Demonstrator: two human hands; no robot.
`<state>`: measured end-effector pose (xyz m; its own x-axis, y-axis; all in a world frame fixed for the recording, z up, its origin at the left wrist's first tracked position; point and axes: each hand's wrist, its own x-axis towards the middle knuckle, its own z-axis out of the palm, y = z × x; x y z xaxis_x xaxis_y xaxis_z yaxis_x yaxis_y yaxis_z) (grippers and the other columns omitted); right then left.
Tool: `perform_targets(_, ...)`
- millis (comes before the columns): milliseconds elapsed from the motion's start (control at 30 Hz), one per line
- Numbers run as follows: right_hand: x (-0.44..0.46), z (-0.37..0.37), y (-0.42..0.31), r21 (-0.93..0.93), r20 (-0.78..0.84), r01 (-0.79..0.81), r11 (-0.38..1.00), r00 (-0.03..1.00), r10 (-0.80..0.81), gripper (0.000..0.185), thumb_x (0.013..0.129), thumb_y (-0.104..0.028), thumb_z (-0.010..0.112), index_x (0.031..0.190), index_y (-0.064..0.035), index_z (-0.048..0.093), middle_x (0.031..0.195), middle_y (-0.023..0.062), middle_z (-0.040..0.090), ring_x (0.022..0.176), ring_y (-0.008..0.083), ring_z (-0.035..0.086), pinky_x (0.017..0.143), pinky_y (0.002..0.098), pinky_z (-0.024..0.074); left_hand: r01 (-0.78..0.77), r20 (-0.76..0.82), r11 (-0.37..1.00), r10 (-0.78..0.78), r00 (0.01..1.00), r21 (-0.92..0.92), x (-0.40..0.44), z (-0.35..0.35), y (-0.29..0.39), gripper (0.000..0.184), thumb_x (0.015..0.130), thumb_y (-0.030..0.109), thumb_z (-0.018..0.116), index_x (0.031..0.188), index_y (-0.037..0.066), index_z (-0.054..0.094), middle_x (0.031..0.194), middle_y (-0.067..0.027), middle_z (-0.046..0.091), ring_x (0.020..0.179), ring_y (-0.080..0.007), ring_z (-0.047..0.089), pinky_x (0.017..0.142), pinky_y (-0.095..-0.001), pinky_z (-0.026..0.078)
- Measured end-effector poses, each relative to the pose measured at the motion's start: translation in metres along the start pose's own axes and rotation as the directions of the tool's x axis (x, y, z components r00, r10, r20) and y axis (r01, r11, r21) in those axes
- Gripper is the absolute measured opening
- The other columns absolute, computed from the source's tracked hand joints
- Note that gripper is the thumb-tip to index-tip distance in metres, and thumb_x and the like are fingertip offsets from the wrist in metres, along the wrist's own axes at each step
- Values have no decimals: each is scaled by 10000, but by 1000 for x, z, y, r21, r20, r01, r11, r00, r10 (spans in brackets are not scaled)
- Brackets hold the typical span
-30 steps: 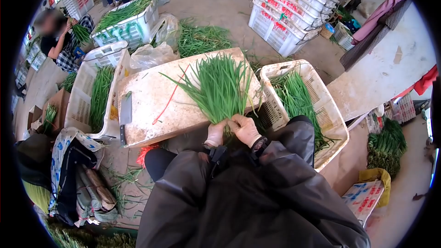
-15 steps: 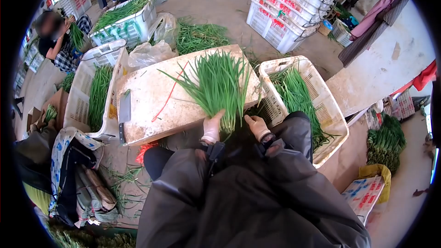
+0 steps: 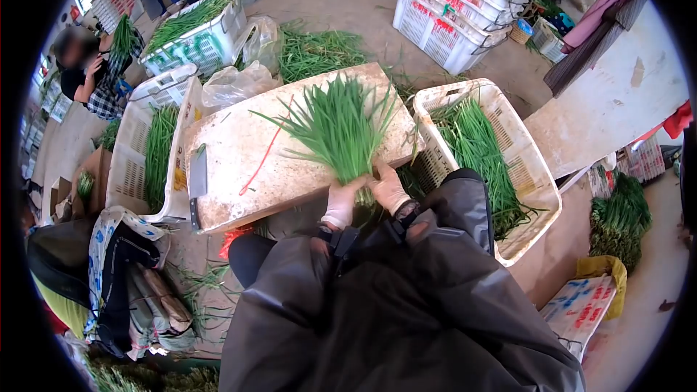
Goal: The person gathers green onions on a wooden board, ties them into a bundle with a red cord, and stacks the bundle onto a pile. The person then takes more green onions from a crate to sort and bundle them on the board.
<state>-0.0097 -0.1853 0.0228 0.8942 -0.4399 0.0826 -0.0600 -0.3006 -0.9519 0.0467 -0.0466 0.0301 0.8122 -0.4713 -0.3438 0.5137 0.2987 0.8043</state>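
A bunch of long green chives fans out over the front edge of a pale, worn work board. My left hand, in a light glove, is wrapped round the lower stalks from the left. My right hand, gloved too, grips the same stalks from the right, its fingertips close to the left hand's. The stalk ends hang below both hands, near my lap. On the board, left of the leaves, lies a red string. A cleaver with a dark handle rests along the board's left edge.
White crates of chives flank the board: the left crate and the right crate. Behind it are a clear plastic bag and a chive heap. Stacked crates stand farther back. Another person sits at the left holding greens.
My right hand has moved left from beside the bunch and closed on its stalks. The leaves stand a little more gathered. The seated person's hand and greens have shifted.
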Motion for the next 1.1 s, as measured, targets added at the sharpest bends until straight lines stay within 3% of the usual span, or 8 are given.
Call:
perform_targets(133, 4, -10, -11, 325, -79, -104, 940, 988, 136, 348, 960, -48, 642, 1293, 54, 652, 1093, 86, 723, 973, 138, 632, 882, 293, 512, 155, 178, 942, -105, 978, -297, 1, -13, -1, 324, 1000, 159, 594, 1270, -8, 655, 1156, -124, 740, 1005, -274, 722, 931, -382, 577)
perform_targets(300, 1, -21, 39, 509, -77, -383, 771, 871, 484, 324, 963, -138, 660, 1215, 64, 684, 1057, 109, 743, 954, 197, 670, 882, 319, 521, 364, 75, 902, -357, 931, -230, -4, -21, -2, 390, 989, 341, 529, 1298, 124, 629, 1242, -137, 724, 1165, -341, 672, 988, -677, 494)
perform_targets(400, -1, -28, 38, 375, -151, -337, 864, 897, 416, 326, 963, -144, 670, 1219, 58, 678, 1071, 111, 748, 962, 186, 671, 883, 322, 524, 341, 29, 922, -342, 939, -184, -13, -21, 2, 393, 985, 340, 529, 1290, 115, 631, 1270, -130, 712, 1198, -343, 654, 1021, -656, 482)
perform_targets(567, -7, -43, 17, -413, -407, -106, 905, 910, -80, 370, 865, -122, 753, 1223, -58, 679, 1045, 174, 710, 996, 388, 679, 882, 457, 554, 354, -45, 921, -365, 930, -165, -18, -14, 11, 412, 993, 372, 500, 1278, 109, 639, 1242, -118, 717, 1174, -327, 656, 1039, -625, 480)
perform_targets(667, -10, -36, -8, -445, -163, 216, 869, 935, -316, 370, 865, -60, 753, 1229, -65, 688, 1032, 149, 712, 939, 325, 701, 846, 412, 571, 355, -33, 922, -363, 931, -153, -18, -16, 9, 412, 988, 372, 511, 1280, 111, 640, 1220, -107, 718, 1148, -309, 658, 1004, -599, 500)
perform_targets(733, -9, -31, -24, -559, 22, 278, 781, 947, -321, 406, 863, -127, 745, 1261, -108, 670, 1079, 183, 719, 1005, 388, 697, 874, 466, 570, 343, 1, 929, -346, 938, -141, -12, -25, -2, 422, 968, 366, 554, 1305, 122, 628, 1220, -90, 705, 1128, -278, 648, 955, -575, 512)
perform_targets(900, -7, -20, -29, -641, 121, 156, 752, 987, -101, 449, 862, -171, 722, 1302, -118, 647, 1095, 195, 727, 1001, 403, 698, 892, 490, 558, 315, -1, 938, -319, 948, -146, -1, -35, -18, 391, 991, 354, 512, 1253, 99, 652, 1159, -118, 732, 1058, -307, 693, 953, -546, 547)
perform_targets(1100, -6, -14, -25, -686, 169, 290, 668, 956, -242, 479, 839, -172, 742, 1302, -99, 643, 1067, 172, 745, 977, 393, 711, 882, 487, 557, 329, -53, 934, -339, 939, -142, -3, -28, -12, 347, 995, 315, 524, 1228, 95, 657, 1131, -131, 743, 1023, -313, 709, 948, -541, 563)
